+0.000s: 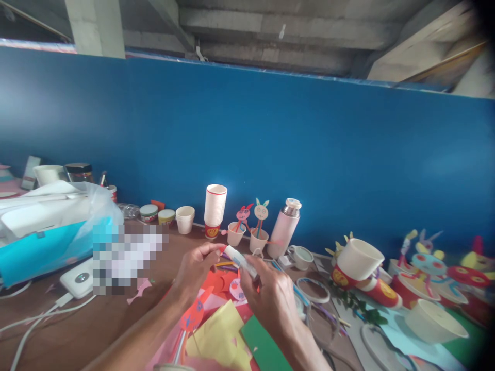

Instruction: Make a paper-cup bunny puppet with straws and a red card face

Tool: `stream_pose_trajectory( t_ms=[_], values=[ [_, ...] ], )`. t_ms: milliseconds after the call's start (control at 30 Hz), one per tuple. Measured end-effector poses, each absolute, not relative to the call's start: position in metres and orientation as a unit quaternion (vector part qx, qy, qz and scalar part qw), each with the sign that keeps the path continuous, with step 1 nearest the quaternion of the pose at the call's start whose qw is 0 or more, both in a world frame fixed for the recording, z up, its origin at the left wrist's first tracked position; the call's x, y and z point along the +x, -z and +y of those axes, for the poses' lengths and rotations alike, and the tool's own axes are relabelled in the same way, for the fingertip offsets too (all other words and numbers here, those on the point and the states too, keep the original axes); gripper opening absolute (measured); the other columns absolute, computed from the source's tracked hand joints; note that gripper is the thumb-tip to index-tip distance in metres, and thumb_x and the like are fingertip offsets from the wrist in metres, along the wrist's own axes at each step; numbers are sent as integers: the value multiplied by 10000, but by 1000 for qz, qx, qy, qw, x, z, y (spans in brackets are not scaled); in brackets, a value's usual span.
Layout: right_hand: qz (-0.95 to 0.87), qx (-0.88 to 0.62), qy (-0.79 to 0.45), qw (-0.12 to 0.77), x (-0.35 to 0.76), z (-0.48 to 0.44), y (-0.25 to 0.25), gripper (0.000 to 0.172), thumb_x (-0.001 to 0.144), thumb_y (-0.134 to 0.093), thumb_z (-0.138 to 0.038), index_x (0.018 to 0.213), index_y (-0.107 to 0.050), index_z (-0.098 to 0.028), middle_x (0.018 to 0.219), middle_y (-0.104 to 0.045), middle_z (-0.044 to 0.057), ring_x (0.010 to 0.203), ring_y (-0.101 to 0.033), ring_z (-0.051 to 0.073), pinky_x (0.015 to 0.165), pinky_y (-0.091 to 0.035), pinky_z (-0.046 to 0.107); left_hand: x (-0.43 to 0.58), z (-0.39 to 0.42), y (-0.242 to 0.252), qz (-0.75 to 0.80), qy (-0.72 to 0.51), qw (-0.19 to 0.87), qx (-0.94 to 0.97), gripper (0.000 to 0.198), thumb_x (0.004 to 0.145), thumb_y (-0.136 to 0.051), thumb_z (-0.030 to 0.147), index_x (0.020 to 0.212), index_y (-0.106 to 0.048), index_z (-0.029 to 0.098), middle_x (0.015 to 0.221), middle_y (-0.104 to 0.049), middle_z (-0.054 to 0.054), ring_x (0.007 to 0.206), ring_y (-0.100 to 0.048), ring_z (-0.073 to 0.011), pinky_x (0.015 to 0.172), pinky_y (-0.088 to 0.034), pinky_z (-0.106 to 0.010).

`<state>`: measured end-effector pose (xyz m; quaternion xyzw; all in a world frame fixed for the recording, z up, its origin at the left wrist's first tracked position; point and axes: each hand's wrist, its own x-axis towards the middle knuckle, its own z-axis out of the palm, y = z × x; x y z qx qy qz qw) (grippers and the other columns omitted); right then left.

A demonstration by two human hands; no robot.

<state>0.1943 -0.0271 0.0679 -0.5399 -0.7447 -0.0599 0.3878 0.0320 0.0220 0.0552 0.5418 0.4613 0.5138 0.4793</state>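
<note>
Across the back of the scene stretches a blue partition [270, 139], with a brown surface [127, 324] lying before it. At the left of that surface sits a bulky clear plastic bag [106, 201]. Near the partition stand a pale pink thermos [282, 232] with a white lid and, to its left, a tall stack of paper cups [215, 208]. Closer in, the person's two hands meet above a spread of coloured paper, where a yellow sheet [220, 337] lies beside a green sheet [265, 342]. Between the stack and the thermos are two white cups [235, 234], each bearing a paper face on a stem (one face red, the other pale with green ears). The right hand [270, 286] is closed around the body of a white tube [236, 259], held slantwise over the papers. The left hand [195, 270] is narrowed, thumb and finger pinching the tube's red tip [223, 249]. Below the tube lies a small round pink face cutout [236, 290], near the right hand.
</note>
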Motion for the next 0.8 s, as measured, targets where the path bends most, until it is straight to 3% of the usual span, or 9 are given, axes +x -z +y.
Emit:
stream_pose_trajectory(
  t_ms=[167, 433, 667, 800],
  values=[
    [-748, -526, 79, 397, 192, -25, -65, 235, 781, -471, -222, 968, -608, -185, 703, -684, 35, 600, -626, 162, 573, -396, 220, 37, 14, -62, 444, -511, 430, 597, 225, 749, -520, 285, 877, -675, 186, 801, -598, 3, 558, -463, -95, 536, -380, -192],
    [-746, -530, 139, 378, 191, -26, -62, 249, 793, -464, -238, 984, -602, -158, 738, -687, 62, 639, -633, 181, 582, -394, 234, 37, 14, -62, 422, -517, 401, 628, 187, 745, -546, 258, 841, -690, 187, 724, -548, 20, 594, -476, -97, 582, -387, -180],
    [-725, -574, 137, 356, 200, -17, -62, 235, 802, -456, -268, 947, -618, -179, 613, -665, 27, 508, -595, 145, 495, -339, 211, 40, 12, -60, 424, -501, 472, 589, 185, 732, -553, 243, 847, -679, 172, 725, -599, 10, 583, -503, -98, 562, -402, -184],
    [-705, -588, 134, 373, 211, -16, -67, 257, 794, -463, -289, 962, -622, -178, 656, -674, 36, 491, -583, 135, 486, -343, 211, 37, 17, -61, 458, -511, 509, 519, 202, 703, -578, 255, 849, -676, 155, 641, -616, 16, 509, -486, -81, 526, -393, -178]
  ],
)
